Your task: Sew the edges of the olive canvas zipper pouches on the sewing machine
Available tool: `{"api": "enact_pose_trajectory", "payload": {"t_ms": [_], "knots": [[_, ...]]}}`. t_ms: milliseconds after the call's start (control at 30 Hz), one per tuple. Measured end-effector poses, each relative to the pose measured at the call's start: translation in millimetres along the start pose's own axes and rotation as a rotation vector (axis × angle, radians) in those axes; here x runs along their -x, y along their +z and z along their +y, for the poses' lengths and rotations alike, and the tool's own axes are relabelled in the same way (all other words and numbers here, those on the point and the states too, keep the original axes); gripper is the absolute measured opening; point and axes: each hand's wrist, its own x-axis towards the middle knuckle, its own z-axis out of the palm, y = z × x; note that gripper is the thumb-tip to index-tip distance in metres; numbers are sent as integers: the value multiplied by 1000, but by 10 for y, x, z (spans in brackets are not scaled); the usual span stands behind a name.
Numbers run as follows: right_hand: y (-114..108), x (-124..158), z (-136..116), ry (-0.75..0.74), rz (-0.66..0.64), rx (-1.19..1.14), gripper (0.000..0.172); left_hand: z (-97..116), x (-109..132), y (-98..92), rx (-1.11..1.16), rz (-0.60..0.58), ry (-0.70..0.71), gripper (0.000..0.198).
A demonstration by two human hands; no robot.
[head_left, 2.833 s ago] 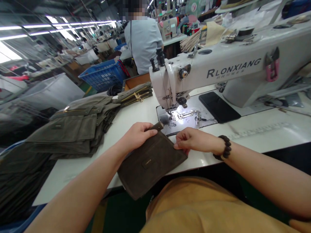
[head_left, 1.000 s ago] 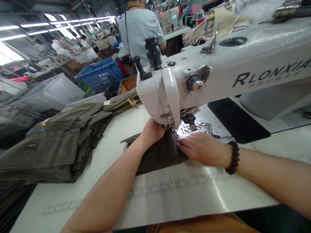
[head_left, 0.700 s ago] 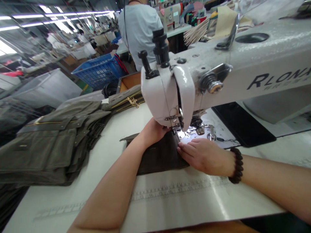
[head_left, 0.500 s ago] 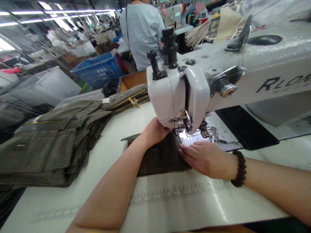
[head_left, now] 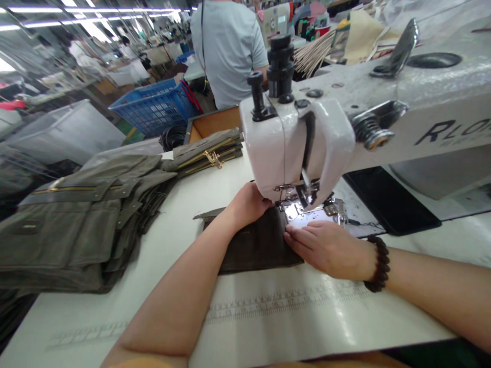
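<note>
Left hand (head_left: 248,205): on cloth (head_left: 261,245) beside machine (head_left: 264,148), seemingly to guide it; grip hidden.
Right hand (head_left: 326,249): fingers at cloth's edge, probably for alignment; whether pinching is unclear.

Left hand (head_left: 251,205) reaches farther than right hand (head_left: 329,249).

Single view from a camera worn on the head, looking forward and down past two bare forearms (head_left: 186,276), which reach in from the lower left and right. Close below, the pale surface (head_left: 276,335) slants across the foreground, with a dark fabric piece (head_left: 257,243) near the centre. A white sewing machine (head_left: 379,89) looms very near on the right, cut off by the frame's edge. Farther off, the view takes in a person's back (head_left: 232,56) and, toward the upper left, distant ceiling lights (head_left: 34,9)
</note>
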Motion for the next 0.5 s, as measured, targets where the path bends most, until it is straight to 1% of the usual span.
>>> {"api": "enact_pose_trajectory", "payload": {"t_ms": [100,233,500], "knots": [[-8,10,8,-43,2,12,35,13,5,-14,15,5,48,23],[-22,28,20,-73,-7,17,36,6,1,-5,6,-3,31,24],[-27,19,-7,-12,-15,1,36,-6,11,32,-60,-17,28,27]]}}
